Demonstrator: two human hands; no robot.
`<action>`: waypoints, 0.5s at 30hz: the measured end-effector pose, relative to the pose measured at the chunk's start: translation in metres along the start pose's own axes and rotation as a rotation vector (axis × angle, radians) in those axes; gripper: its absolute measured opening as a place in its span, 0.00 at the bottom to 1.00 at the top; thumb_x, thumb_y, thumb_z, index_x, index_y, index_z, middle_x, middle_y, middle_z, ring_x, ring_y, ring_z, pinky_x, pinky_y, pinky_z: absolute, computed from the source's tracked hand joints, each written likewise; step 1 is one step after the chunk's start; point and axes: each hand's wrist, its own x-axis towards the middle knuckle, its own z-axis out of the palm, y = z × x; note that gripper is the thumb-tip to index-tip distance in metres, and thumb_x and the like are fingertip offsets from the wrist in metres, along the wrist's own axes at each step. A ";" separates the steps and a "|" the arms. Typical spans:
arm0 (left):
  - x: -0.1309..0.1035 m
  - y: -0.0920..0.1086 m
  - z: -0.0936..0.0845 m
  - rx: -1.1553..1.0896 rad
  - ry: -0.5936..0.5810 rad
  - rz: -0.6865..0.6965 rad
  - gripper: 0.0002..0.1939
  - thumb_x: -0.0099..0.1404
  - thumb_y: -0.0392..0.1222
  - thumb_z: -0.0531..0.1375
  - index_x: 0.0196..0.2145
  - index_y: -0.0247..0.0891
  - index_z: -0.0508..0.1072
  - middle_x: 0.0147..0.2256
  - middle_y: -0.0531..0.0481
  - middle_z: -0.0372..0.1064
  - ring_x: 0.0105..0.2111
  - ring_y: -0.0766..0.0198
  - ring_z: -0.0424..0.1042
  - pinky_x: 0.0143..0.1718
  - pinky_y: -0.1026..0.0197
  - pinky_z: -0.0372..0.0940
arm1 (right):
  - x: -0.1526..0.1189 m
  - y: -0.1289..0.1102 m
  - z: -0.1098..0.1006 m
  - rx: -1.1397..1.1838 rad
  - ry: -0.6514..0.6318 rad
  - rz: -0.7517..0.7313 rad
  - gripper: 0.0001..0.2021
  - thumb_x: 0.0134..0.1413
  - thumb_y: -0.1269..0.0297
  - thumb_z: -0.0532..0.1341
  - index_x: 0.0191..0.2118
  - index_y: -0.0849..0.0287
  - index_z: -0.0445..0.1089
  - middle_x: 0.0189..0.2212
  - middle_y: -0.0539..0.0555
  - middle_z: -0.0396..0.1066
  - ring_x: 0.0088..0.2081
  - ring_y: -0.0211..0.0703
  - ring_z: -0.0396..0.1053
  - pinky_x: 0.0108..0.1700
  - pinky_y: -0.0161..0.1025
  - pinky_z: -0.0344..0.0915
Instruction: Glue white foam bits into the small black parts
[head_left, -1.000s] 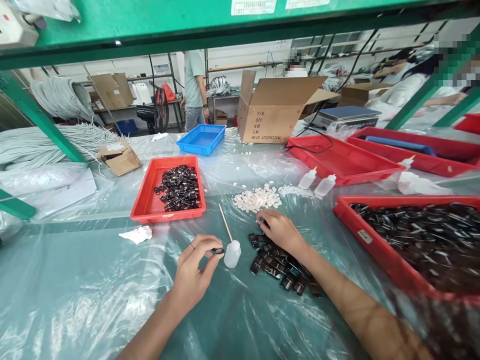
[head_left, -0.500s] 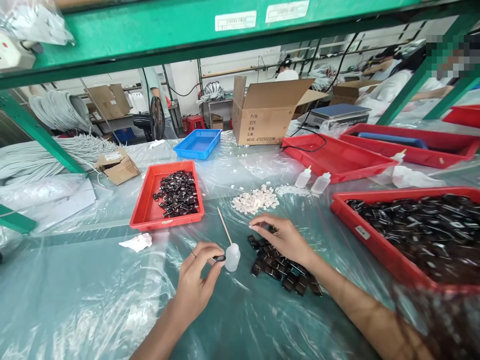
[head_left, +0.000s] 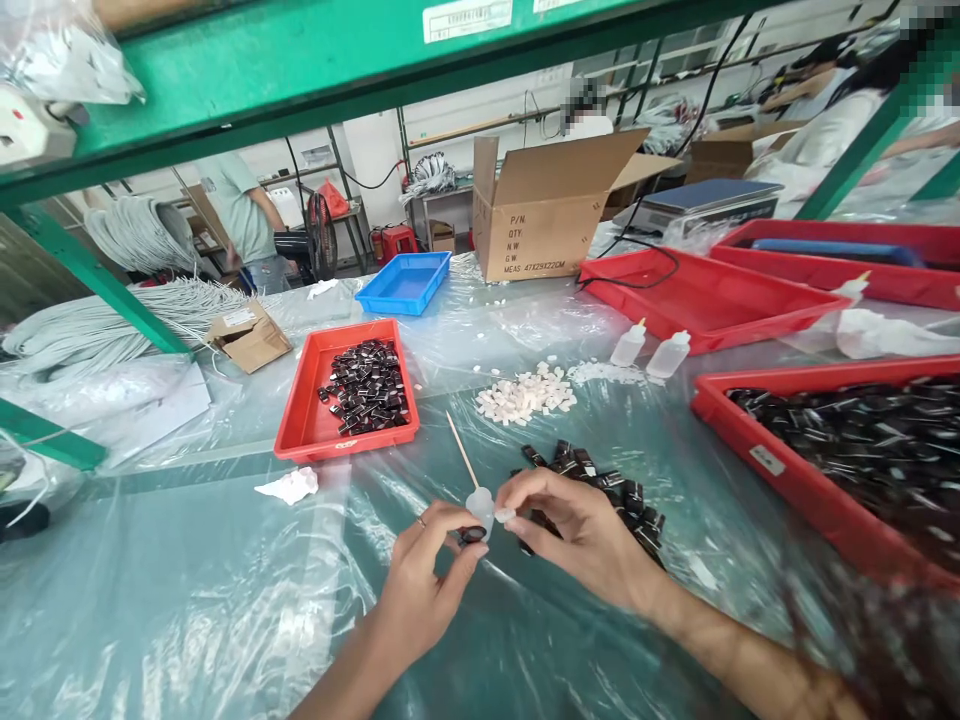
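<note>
Between thumb and fingers, my left hand (head_left: 431, 575) pinches a small black plastic part (head_left: 472, 535). My right hand (head_left: 581, 530) holds a small white piece (head_left: 505, 515) at its fingertips, close to the black part but apart from it. Just behind both hands stands a small translucent bottle (head_left: 480, 503), partly hidden, with a thin wooden stick (head_left: 462, 450) leaning out of its mouth. Under and behind my right hand lies a pile of black plastic parts (head_left: 634, 500). Farther back is a heap of small white pieces (head_left: 525, 395) on the plastic-covered table.
A red tray (head_left: 300, 430) with black parts stands left, a fuller red tray (head_left: 742, 430) right. Two squeeze bottles (head_left: 628, 345) stand behind the white heap. Crumpled tissue (head_left: 291, 486), a blue tray (head_left: 405, 285) and a carton (head_left: 540, 220) are also there. A green beam (head_left: 300, 80) crosses above.
My right hand has come from near the white heap toward my left hand, bringing the white piece beside the black part. The view has shifted slightly; a person in the background has moved left.
</note>
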 end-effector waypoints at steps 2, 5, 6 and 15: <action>-0.001 0.004 0.002 0.004 -0.020 -0.007 0.08 0.78 0.42 0.62 0.52 0.52 0.74 0.42 0.53 0.81 0.33 0.63 0.78 0.36 0.62 0.76 | -0.005 -0.002 0.006 -0.091 0.032 -0.091 0.03 0.67 0.62 0.69 0.42 0.43 0.78 0.37 0.48 0.82 0.37 0.46 0.82 0.40 0.40 0.79; -0.002 0.009 0.003 0.017 -0.025 0.008 0.06 0.79 0.44 0.61 0.52 0.53 0.73 0.42 0.53 0.81 0.31 0.63 0.78 0.35 0.61 0.76 | -0.010 -0.004 0.011 -0.202 0.011 -0.229 0.11 0.68 0.67 0.67 0.47 0.39 0.78 0.38 0.49 0.83 0.39 0.48 0.83 0.41 0.42 0.81; -0.002 0.011 0.003 0.023 -0.022 0.011 0.06 0.79 0.45 0.61 0.52 0.53 0.73 0.41 0.53 0.80 0.30 0.62 0.78 0.35 0.60 0.77 | -0.012 -0.004 0.012 -0.223 -0.001 -0.260 0.12 0.68 0.68 0.66 0.48 0.38 0.77 0.39 0.49 0.83 0.39 0.48 0.83 0.41 0.42 0.81; -0.004 0.017 0.004 0.006 -0.028 -0.049 0.06 0.78 0.43 0.62 0.49 0.54 0.73 0.40 0.52 0.80 0.35 0.58 0.80 0.37 0.56 0.80 | -0.019 0.008 0.016 -0.289 0.003 -0.295 0.12 0.68 0.66 0.65 0.50 0.37 0.76 0.40 0.53 0.79 0.37 0.48 0.83 0.38 0.41 0.83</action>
